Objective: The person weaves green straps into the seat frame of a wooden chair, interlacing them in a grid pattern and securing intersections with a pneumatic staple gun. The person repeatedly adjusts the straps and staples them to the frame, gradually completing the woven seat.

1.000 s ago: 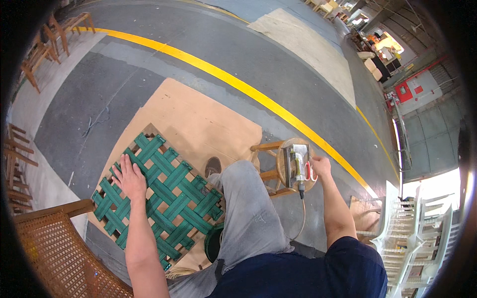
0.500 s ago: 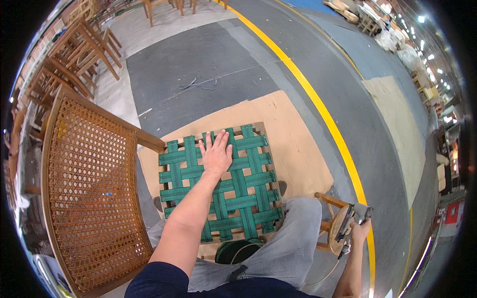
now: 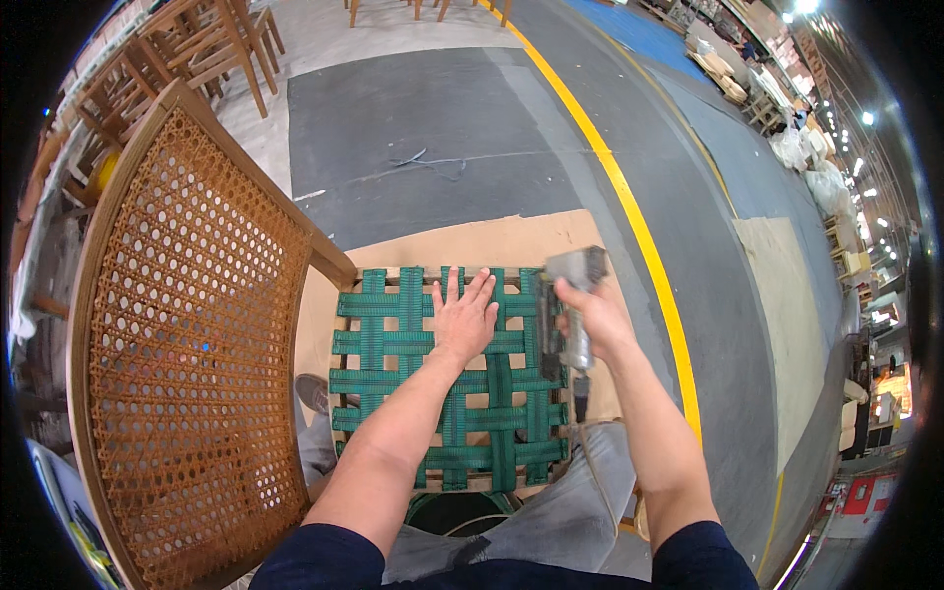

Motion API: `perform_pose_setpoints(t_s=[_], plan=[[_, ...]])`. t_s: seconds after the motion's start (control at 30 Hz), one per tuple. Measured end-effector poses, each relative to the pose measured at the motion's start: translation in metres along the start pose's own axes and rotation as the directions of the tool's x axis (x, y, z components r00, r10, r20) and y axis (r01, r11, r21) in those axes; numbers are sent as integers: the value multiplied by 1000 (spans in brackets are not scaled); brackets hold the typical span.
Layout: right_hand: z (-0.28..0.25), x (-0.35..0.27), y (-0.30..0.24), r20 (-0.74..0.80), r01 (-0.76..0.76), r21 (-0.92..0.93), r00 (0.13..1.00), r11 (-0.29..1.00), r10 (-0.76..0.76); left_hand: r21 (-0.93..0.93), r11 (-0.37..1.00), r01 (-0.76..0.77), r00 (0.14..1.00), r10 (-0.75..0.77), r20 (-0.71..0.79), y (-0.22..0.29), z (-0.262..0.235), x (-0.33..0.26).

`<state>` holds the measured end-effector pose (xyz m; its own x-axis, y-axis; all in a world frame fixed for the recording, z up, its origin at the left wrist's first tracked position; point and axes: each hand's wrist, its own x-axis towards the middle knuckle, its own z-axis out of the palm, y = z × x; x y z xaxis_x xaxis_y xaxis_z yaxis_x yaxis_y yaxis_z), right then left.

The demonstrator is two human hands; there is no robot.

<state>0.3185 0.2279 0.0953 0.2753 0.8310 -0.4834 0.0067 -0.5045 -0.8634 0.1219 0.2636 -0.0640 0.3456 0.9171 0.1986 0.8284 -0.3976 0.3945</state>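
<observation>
Green woven webbing straps (image 3: pixel 501 423) criss-cross the open wooden seat frame of a chair. Its cane back panel (image 3: pixel 192 334) rises on the left. My left hand (image 3: pixel 465 320) rests flat on the webbing near the far edge, fingers spread. My right hand (image 3: pixel 600 317) is wrapped around the grip of a grey and black staple gun (image 3: pixel 574 264), held over the seat's far right corner. The gun is slightly blurred, and I cannot tell whether its nose touches the frame. A thin air hose (image 3: pixel 592 462) runs down from its handle past my knee.
Brown cardboard (image 3: pixel 501 234) lies under the chair. A green roll (image 3: pixel 457 513) sits between my legs. Wooden chair frames (image 3: pixel 187 49) stand at the far left. A yellow line (image 3: pixel 629 202) crosses the grey floor on the right. A loose cord (image 3: pixel 428 164) lies on the dark mat.
My right hand has brought the staple gun from the small stool at the right to above the seat's right side. My left hand stays flat on the webbing. The view has shifted slightly.
</observation>
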Motion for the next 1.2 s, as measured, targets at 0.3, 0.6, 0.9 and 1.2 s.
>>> perform_pose_setpoints(t_s=[0.3,0.6,0.9,1.2], plan=[[63,60,19,19,-61,-140,998,988,64,-45,999,31,999,-30,24,-5,0,-2],[70,62,24,11,-26,-182,1000,983,28,-87,996,23,1000,-22,8,-4,2,-1],[80,60,22,41,-16,-211,999,977,25,-177,984,29,996,-44,-83,-10,4,-4],[95,54,20,60,1,-214,998,977,12,-311,950,19,974,-88,-210,-17,7,-7]])
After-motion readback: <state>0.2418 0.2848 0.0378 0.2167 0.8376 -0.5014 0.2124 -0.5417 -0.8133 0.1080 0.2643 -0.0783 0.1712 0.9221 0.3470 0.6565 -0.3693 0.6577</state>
